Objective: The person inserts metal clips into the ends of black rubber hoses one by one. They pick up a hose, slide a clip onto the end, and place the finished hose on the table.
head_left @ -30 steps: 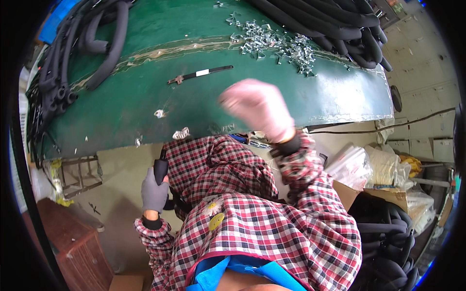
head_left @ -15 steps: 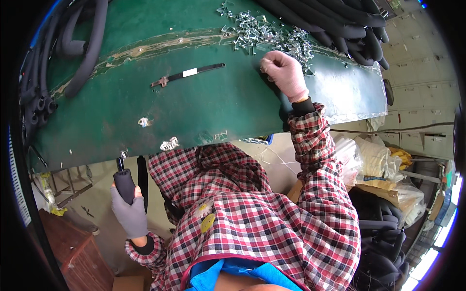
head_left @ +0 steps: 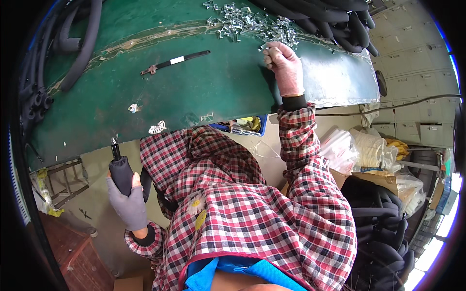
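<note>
My left hand, in a grey glove with bare fingertips, grips a black foam-covered tube below the table's front edge. From the tube's upper end sticks a thin dark shiny piece with a bright tip. Over the table, my right hand wears a pale pink glove and has its fingers curled in a pinch. It is at the near edge of a heap of small silvery metal clips. Whether a clip is between its fingers is too small to tell. A dark strap-like tool with a white label lies left of that hand.
Black foam tubes are at the left of the green table, and more tubes at the far right. A blue bin shows under the front edge. Plastic bags and a heap of black tubes stand at the right.
My left hand and the tube have tilted slightly and shifted a little. My right hand has turned more upright, its fingers curled at the clips. The whole view has shifted somewhat.
</note>
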`<state>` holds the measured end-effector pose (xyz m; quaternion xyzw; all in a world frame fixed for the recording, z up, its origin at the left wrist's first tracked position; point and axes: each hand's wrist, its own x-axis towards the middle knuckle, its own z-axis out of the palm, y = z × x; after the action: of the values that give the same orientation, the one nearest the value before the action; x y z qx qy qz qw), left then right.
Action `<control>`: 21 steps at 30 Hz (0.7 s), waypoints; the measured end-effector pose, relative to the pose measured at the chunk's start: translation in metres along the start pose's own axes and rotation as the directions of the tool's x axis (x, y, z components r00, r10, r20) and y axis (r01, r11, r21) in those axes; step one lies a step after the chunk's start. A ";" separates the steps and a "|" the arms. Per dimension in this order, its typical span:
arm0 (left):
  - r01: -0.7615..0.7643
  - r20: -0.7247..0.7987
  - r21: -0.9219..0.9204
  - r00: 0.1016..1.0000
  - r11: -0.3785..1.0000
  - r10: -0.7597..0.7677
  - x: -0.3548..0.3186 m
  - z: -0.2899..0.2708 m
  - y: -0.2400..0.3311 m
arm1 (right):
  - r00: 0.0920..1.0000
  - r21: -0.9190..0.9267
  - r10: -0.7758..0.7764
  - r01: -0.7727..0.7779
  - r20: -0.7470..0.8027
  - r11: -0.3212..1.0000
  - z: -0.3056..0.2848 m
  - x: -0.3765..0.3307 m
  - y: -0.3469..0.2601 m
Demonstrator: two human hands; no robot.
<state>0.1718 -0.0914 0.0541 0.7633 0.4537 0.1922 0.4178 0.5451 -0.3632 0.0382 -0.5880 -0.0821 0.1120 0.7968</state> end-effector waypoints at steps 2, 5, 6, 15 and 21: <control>-0.012 0.037 0.032 0.999 0.999 0.010 0.001 0.003 0.005 | 0.999 0.081 0.028 -0.031 0.035 0.996 -0.009 0.004 -0.003; -0.067 0.049 0.053 0.997 0.996 0.064 0.005 0.009 0.000 | 0.944 0.266 0.112 -0.199 0.312 0.943 0.014 0.008 0.014; -0.089 0.042 0.056 0.995 0.994 0.087 0.006 0.012 -0.001 | 0.940 0.255 0.140 -0.224 0.310 0.941 0.023 0.003 0.015; 0.016 0.170 -0.243 0.985 0.970 0.026 0.008 0.006 0.023 | 0.669 -0.263 -0.398 0.663 0.628 0.701 0.181 -0.111 0.046; -0.006 0.064 -0.356 0.998 0.934 0.030 0.023 0.005 0.050 | 0.523 -0.237 -0.497 0.816 0.692 0.528 0.227 -0.120 0.058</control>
<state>0.2131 -0.0862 0.0898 0.6854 0.3899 0.2487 0.5624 0.3649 -0.1710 0.0496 -0.6447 -0.5594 -0.0797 0.5149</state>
